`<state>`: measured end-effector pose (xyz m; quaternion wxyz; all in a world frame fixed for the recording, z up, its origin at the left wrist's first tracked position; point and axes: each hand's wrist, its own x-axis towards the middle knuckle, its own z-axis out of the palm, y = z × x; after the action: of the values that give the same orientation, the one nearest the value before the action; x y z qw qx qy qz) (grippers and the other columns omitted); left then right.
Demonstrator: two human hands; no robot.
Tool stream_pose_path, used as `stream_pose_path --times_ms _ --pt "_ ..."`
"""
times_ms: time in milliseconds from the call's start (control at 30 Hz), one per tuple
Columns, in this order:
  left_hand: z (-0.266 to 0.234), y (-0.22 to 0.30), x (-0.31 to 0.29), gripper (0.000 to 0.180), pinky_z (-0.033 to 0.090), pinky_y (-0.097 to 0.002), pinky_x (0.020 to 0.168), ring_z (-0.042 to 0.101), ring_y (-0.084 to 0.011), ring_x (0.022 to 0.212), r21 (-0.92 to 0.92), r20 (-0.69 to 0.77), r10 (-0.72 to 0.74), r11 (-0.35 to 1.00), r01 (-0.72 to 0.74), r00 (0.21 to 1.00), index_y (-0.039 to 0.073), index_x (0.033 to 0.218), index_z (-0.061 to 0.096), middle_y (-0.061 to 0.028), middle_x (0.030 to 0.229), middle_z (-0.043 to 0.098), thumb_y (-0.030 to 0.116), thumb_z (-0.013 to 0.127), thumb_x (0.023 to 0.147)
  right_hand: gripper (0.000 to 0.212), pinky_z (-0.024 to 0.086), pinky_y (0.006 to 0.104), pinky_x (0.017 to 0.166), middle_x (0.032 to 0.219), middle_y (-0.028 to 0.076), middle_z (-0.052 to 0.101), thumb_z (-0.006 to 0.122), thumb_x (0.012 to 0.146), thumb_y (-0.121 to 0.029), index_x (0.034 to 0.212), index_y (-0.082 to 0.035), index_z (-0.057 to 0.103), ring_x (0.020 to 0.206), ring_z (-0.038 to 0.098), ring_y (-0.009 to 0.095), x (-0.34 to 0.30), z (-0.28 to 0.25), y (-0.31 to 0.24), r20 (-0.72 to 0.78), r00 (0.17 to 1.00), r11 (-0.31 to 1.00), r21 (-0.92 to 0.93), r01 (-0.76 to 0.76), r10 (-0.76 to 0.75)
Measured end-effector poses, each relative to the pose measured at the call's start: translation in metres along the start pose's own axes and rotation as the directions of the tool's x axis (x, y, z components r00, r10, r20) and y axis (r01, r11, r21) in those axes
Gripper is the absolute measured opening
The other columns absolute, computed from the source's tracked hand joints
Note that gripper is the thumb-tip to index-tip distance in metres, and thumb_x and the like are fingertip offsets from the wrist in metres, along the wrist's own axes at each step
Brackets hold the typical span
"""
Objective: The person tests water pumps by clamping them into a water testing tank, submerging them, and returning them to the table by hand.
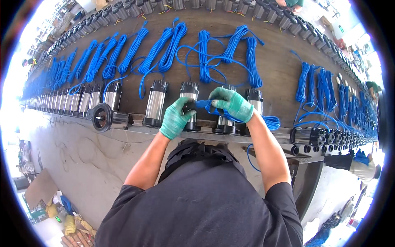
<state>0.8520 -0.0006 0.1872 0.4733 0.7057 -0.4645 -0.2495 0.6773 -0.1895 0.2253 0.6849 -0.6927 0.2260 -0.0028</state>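
Observation:
Both my hands wear green gloves and meet above the bench's front edge. My left hand (176, 117) pinches a small black plug (189, 106) at the end of a blue cable (204, 104). My right hand (232, 103) grips the same blue cable just to the right of the plug. Under my hands stand two silver cylinders with black caps, one (189, 95) behind my left hand and one (224, 122) below my right. The cable drops in a loop (271, 122) past my right wrist.
A long dark workbench (279, 74) holds a row of silver cylinders (155, 103) and several coiled blue cables (168, 49). One unit (103, 117) lies on its side at the left. More black-ended units (325, 138) lie at the right. Another person's arm (362, 168) shows at far right.

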Motion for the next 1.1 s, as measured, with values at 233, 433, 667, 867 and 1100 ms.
stream_pose_path --times_ms 233,433,667,867,1100 --pt "0.001 -0.018 0.001 0.043 0.055 -0.0345 0.080 0.070 -0.0208 0.091 -0.051 0.010 0.069 0.996 -0.068 0.998 0.007 0.119 0.063 -0.0100 0.101 0.073 0.005 0.080 0.080 0.026 0.047 0.0258 0.070 0.090 0.004 0.069 0.058 0.090 -0.009 0.114 -0.003 0.065 0.077 0.058 0.009 0.007 0.005 -0.003 0.075 0.979 0.982 -0.003 0.190 -0.190" --pt "0.002 -0.029 0.005 0.044 0.056 -0.0348 0.079 0.069 -0.0202 0.090 -0.125 0.059 0.000 0.992 0.007 0.998 0.007 0.120 0.061 -0.0104 0.100 0.072 0.005 0.081 0.080 0.025 0.039 0.0208 0.056 0.083 0.002 0.069 0.059 0.089 -0.012 0.111 -0.004 0.067 0.065 0.051 0.004 0.005 0.006 -0.005 0.058 0.993 0.992 0.085 0.094 -0.099" --pt "-0.011 -0.022 0.009 0.047 0.056 -0.0318 0.082 0.068 -0.0144 0.094 -0.090 0.200 -0.001 0.996 0.019 0.980 0.005 0.123 0.058 -0.0079 0.103 0.071 0.001 0.080 0.081 0.024 0.047 0.0240 0.067 0.089 0.004 0.069 0.059 0.089 -0.011 0.110 -0.001 0.066 0.075 0.059 0.008 0.009 0.005 -0.002 0.075 0.990 0.990 0.086 0.114 -0.121" --pt "-0.006 -0.030 0.005 0.047 0.057 -0.0324 0.084 0.069 -0.0146 0.096 -0.089 0.199 0.022 0.996 -0.005 0.980 0.005 0.123 0.058 -0.0099 0.106 0.071 0.000 0.080 0.082 0.021 0.053 0.0299 0.078 0.093 0.005 0.070 0.067 0.089 -0.004 0.109 0.000 0.066 0.083 0.064 0.012 0.007 0.021 -0.015 0.029 0.993 0.976 -0.185 0.117 -0.113" --pt "0.000 -0.007 0.007 0.042 0.056 -0.0350 0.084 0.072 -0.0230 0.094 -0.151 0.212 0.018 0.988 0.015 0.977 0.003 0.117 0.061 -0.0142 0.101 0.074 0.006 0.081 0.081 0.018 0.052 0.0321 0.076 0.093 0.006 0.071 0.070 0.090 -0.005 0.108 -0.002 0.067 0.083 0.062 0.013 0.006 0.022 0.008 -0.018 0.984 0.946 -0.279 0.164 -0.176"
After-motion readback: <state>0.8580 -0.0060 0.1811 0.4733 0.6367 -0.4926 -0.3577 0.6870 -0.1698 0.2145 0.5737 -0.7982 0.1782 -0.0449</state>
